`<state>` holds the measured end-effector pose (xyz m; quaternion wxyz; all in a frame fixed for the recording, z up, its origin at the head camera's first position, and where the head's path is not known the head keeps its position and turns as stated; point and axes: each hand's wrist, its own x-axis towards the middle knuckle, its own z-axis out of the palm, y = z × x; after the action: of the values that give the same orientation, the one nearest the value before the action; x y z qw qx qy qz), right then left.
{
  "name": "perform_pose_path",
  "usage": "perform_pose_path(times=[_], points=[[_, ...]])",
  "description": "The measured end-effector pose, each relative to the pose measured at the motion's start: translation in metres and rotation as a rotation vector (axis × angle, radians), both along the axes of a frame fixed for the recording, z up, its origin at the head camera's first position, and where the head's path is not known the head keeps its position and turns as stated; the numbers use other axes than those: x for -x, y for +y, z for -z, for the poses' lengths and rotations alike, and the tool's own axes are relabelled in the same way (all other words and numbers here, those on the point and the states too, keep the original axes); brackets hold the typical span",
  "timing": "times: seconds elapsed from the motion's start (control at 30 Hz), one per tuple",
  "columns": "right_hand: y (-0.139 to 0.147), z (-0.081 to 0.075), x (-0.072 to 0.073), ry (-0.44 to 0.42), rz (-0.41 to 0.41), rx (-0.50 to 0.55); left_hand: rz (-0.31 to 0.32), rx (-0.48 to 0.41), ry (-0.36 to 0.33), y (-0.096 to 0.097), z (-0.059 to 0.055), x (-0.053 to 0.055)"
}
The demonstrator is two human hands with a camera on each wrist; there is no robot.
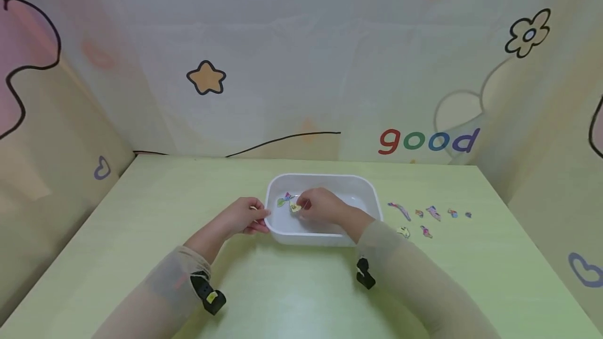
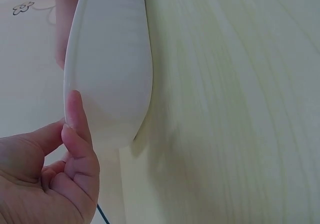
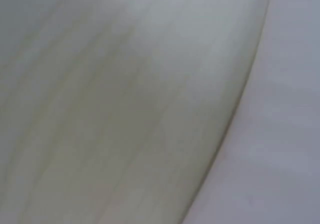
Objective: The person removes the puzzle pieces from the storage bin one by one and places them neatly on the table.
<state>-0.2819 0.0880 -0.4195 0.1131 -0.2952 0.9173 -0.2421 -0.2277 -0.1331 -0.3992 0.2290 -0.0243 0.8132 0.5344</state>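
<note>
A white plastic tray stands on the table. My left hand pinches its left rim between thumb and fingers; in the left wrist view the left hand is at the tray's corner. My right hand reaches over the near wall into the tray, its fingers curled about a small yellow sticker-like cutout. Just left of that, a green and purple cutout lies in the tray. The right wrist view shows the tray's outer wall and the table, but not the right hand.
To the right of the tray, several small colourful cutouts lie on the table, among them a long purple one, a pale yellow one and a pink one. A printed cloth backdrop rises behind the table.
</note>
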Motion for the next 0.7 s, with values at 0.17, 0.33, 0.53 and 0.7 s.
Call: perform_pose_path(times=[0.17,0.33,0.53,0.7], points=[[0.020,-0.006,-0.004,0.018,-0.033,-0.022,-0.005,-0.009,-0.002,0.000,0.001,-0.001],[0.044,-0.014,-0.011,0.045,-0.001,0.009,-0.006,-0.007,0.009,0.001,-0.002,-0.001],[0.073,-0.021,-0.021,0.074,0.055,0.050,-0.003,-0.003,0.012,0.000,-0.001,-0.002],[0.092,-0.028,-0.030,0.051,0.139,0.067,-0.008,0.005,0.010,0.000,0.001,-0.001]])
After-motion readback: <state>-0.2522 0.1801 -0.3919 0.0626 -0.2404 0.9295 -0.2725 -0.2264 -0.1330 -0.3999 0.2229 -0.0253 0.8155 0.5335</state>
